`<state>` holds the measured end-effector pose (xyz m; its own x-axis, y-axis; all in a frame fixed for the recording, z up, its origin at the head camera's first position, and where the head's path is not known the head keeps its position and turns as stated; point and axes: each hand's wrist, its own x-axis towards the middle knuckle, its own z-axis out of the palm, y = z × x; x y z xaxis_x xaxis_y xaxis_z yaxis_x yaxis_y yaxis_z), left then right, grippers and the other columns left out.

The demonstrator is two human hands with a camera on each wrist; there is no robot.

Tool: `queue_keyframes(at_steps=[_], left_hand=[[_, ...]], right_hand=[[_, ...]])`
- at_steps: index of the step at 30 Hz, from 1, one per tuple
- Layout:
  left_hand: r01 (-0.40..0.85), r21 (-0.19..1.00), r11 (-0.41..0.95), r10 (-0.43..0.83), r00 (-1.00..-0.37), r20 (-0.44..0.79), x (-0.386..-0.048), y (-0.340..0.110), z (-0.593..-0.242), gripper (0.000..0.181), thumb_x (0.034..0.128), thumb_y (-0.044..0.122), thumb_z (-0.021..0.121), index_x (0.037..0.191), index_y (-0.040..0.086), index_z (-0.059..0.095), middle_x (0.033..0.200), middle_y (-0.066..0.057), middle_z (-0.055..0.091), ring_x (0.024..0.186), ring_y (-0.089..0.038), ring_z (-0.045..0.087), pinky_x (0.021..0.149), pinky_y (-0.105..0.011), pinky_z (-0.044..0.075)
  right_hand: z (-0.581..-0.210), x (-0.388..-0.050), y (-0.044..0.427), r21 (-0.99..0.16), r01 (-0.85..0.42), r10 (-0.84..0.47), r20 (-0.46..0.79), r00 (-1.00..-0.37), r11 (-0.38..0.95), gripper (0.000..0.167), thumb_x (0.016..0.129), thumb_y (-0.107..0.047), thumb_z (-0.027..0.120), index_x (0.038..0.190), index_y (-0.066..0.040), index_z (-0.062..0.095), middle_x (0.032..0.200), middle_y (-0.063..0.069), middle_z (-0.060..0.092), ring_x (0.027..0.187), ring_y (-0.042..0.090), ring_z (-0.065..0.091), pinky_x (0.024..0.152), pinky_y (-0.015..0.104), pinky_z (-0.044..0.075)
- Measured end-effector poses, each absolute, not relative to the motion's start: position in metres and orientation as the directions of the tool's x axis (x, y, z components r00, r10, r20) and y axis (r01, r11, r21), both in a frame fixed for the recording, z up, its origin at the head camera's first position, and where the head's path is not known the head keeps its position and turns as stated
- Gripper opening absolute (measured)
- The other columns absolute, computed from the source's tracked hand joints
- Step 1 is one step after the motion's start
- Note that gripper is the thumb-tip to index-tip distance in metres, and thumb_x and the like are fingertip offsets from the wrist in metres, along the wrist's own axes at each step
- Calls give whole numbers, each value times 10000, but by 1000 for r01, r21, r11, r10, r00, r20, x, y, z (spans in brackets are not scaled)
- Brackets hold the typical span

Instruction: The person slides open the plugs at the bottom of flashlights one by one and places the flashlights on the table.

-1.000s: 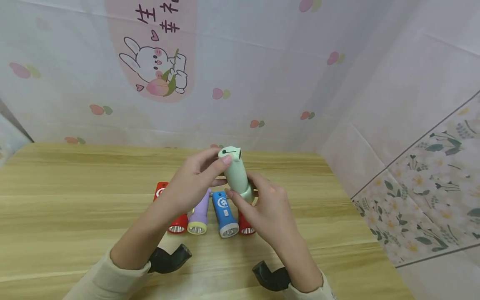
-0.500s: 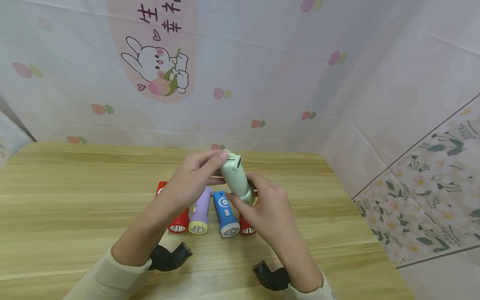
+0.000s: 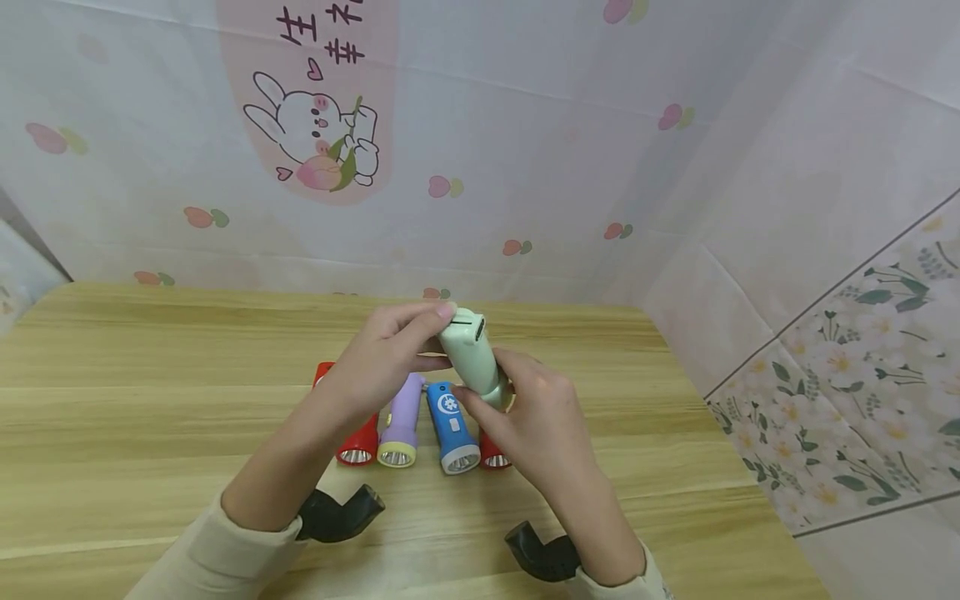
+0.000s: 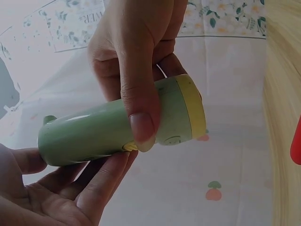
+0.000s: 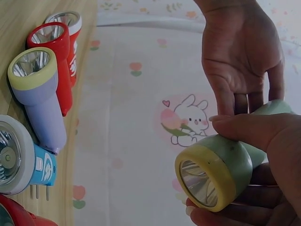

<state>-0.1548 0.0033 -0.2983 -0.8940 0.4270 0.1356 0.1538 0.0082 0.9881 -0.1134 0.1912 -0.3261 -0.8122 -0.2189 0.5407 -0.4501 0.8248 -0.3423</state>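
A light green flashlight (image 3: 474, 360) with a yellow head ring is held tilted above the table by both hands. My left hand (image 3: 386, 346) pinches its tail end, thumb at the end's left edge. My right hand (image 3: 536, 408) grips the head end, thumb along the side, and hides much of it in the head view. In the right wrist view, the lens and yellow ring of the green flashlight (image 5: 207, 181) face the camera. The left wrist view shows a small yellow switch on the green flashlight (image 4: 94, 134), partly behind a thumb.
Below the hands, flashlights lie on the wooden table (image 3: 187, 375): a red one (image 3: 358, 446), a purple one (image 3: 403, 417), a blue one (image 3: 452, 429) and a red one (image 3: 493, 450) partly hidden. Metal prongs stick out of the blue flashlight (image 5: 42, 168). A patterned curtain (image 3: 525, 150) hangs behind.
My left thumb has shifted up and left on the tail end, and the green flashlight has turned slightly, its tail dipping a little. My right hand keeps its grip. The other flashlights stay put.
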Motion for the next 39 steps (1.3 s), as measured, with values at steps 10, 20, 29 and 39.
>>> queue_keyframes(at_steps=[10,20,29,39], left_hand=[[158,987,-29,462,-874,153,-157,-1,-299,407,1073,254,454,1313,-26,627,1303,-193,660,1191,-332,688,1000,-436,558],[147,985,-91,507,-844,172,-159,-3,-298,393,1069,215,449,1287,-41,652,1303,-175,689,1200,-289,688,1005,-422,554],[141,985,-104,519,-837,175,-160,0,-300,375,1065,221,471,1283,-13,667,1311,-166,688,1218,-276,679,1000,-419,555],[120,991,-57,508,-851,132,-159,0,-299,364,1052,218,508,1300,0,663,1334,-142,677,1217,-278,675,983,-422,566]], right_hand=[[-325,-113,192,-332,-475,-248,542,-803,815,378,816,-253,860,1122,-70,736,1017,64,781,838,154,740,711,290,612],[-324,-113,193,-341,-499,-275,530,-802,796,374,835,-243,842,1144,-67,727,1017,59,780,826,139,730,705,282,606],[-323,-112,194,-341,-490,-279,512,-813,802,374,849,-246,831,1156,-65,718,1041,68,780,881,165,752,750,307,625],[-323,-112,195,-345,-482,-275,502,-820,805,345,850,-247,829,1127,-73,719,1009,57,778,851,153,737,723,299,614]])
